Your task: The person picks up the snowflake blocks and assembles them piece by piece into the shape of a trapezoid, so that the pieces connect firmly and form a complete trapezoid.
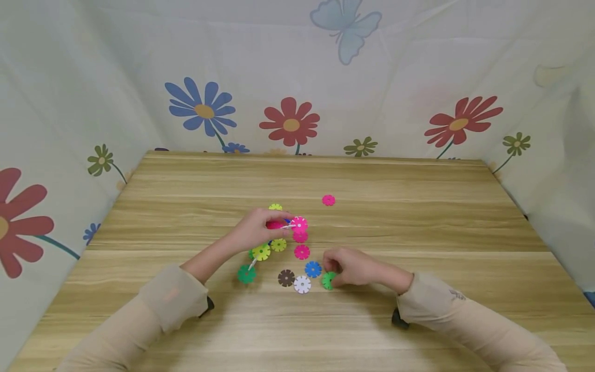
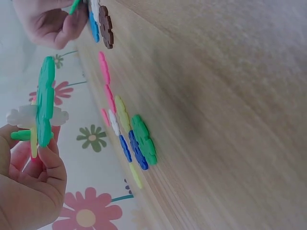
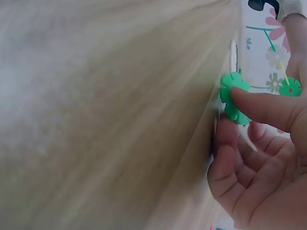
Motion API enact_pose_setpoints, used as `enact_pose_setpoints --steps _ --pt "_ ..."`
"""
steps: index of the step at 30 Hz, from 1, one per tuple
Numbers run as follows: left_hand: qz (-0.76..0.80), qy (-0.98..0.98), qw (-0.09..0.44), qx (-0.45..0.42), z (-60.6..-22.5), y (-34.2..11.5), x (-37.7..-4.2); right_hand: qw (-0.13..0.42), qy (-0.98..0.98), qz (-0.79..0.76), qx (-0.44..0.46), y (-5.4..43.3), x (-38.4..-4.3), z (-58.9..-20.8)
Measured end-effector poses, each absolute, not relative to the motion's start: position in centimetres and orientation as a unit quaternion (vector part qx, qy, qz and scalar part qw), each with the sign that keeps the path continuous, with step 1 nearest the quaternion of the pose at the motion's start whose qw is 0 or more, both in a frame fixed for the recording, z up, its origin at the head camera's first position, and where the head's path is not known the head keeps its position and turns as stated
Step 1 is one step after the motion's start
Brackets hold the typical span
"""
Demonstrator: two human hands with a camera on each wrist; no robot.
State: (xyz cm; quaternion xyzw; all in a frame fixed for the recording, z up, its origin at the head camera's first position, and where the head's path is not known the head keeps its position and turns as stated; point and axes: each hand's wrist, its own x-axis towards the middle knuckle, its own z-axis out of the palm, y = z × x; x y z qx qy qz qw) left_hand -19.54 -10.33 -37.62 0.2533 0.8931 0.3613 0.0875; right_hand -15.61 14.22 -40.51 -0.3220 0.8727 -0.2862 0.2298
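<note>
Presently, the white disc (image 1: 302, 284) lying flat on the table (image 1: 395, 320) serves as reference. The left hand (image 1: 253, 230), beyond it and to its left, pinches a joined cluster of slotted discs (image 1: 261, 252); the left wrist view shows the cluster raised above the tabletop. Its outer green disc (image 1: 247, 274) stands to the left of the white disc. The right hand (image 1: 355, 265), to the right of the white disc, pinches a single green disc (image 1: 329, 280) between thumb and fingers. Whether that disc fully clears the table cannot be determined.

Risks noted. In the head view the left grip sits away from the outer green disc, so that end could act as a lever: a knock or uneven push there might twist a slot joint apart. How firmly the joints are seated cannot be judged. The single green disc is thin, and force applied with its slot out of line could spin it in the pinch or make it slip. The blue disc (image 1: 313, 269), just beyond the white disc, and the brown disc (image 1: 286, 278), just left of it, could be scattered by a low sweep of the right hand.
</note>
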Motion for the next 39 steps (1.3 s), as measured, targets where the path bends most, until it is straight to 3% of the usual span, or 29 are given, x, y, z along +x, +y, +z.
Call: enact_pose_setpoints --steps 5,17,39 --pt "0.364 0.891 0.089 0.255 -37.6 -10.3 -19.5 0.257 0.837 -0.382 -0.296 14.7 -16.3 -40.4" --pt "0.371 0.884 0.106 0.265 -37.6 -10.2 -19.5 0.215 0.772 -0.564 -0.199 14.6 -18.5 -38.9" --pt "0.404 0.868 0.131 0.258 -37.1 -9.9 -19.0 0.104 0.767 -0.609 -0.172 13.1 -18.2 -38.0"
